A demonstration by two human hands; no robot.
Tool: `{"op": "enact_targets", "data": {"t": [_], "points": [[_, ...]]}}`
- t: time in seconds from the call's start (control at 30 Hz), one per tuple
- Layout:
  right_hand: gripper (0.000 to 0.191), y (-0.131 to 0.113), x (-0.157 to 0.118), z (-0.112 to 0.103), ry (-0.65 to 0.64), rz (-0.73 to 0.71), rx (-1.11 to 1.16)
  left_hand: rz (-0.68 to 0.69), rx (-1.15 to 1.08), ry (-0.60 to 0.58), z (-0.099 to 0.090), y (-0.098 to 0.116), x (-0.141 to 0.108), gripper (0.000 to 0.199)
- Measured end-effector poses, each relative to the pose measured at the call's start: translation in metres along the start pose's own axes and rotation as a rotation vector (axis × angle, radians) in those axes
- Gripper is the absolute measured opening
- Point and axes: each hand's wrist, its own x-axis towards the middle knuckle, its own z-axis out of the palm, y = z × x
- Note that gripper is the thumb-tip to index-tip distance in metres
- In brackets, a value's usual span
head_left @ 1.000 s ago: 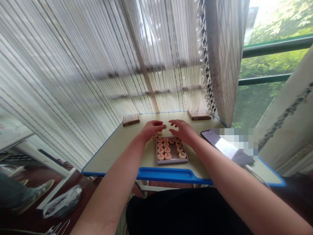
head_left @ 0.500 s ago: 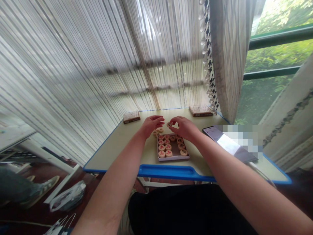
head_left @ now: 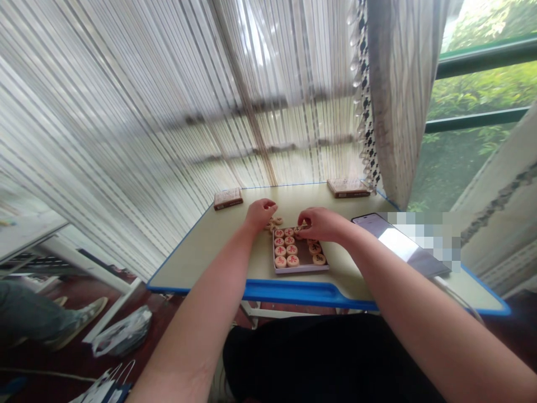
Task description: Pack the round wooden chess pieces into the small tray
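A shallow open box (head_left: 305,258) of Chinese chess pieces sits in front of me on the small table. Red-marked pieces (head_left: 292,251) fill its left columns, and black-marked ones (head_left: 318,259) line the right side. My right hand (head_left: 321,224) is over the box's far right part, its fingertips closed on a chess piece (head_left: 297,234) at the back row; the hand hides much of it. Beyond the far left corner of the box, a few loose chess pieces (head_left: 275,222) lie in a small heap. My left hand (head_left: 260,214) hovers beside them, fingers loosely bent and apart, with nothing visible in them.
Two flat boxes (head_left: 229,198) (head_left: 348,188) lie at the table's back corners. A phone (head_left: 403,240) with a cable rests at the right. A blue-edged pen groove (head_left: 289,291) runs along the front. Striped string curtains (head_left: 268,112) hang behind; a person's leg (head_left: 33,313) shows at left.
My right hand has brought a black-marked chess piece down from above the box to its back row. My left hand's fingers have curled in slightly from a straighter pose. The view shifted a little.
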Motion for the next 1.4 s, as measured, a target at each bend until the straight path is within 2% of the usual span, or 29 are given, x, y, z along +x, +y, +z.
{"op": "enact_targets", "data": {"t": [0.57, 0.8, 1.0, 1.27, 1.4], "points": [[0.027, 0.0, 0.001, 0.001, -0.024, 0.039, -0.027, 0.01, 0.028, -0.022, 0.0, -0.002, 0.001, 0.029], [0.041, -0.002, -0.002, 0.003, 0.077, -0.108, -0.054, 0.023, 0.059, -0.058, -0.001, 0.001, -0.001, 0.03], [0.045, -0.008, -0.003, 0.003, 0.05, -0.124, -0.114, 0.037, 0.059, -0.088, -0.001, 0.001, -0.002, 0.031], [0.037, -0.011, -0.001, 0.005, -0.013, -0.118, -0.162, 0.007, 0.092, -0.112, -0.001, 0.002, -0.002, 0.03], [0.037, -0.01, -0.001, 0.005, 0.0, -0.126, -0.16, 0.008, 0.074, -0.123, 0.001, 0.0, -0.002, 0.03]]}}
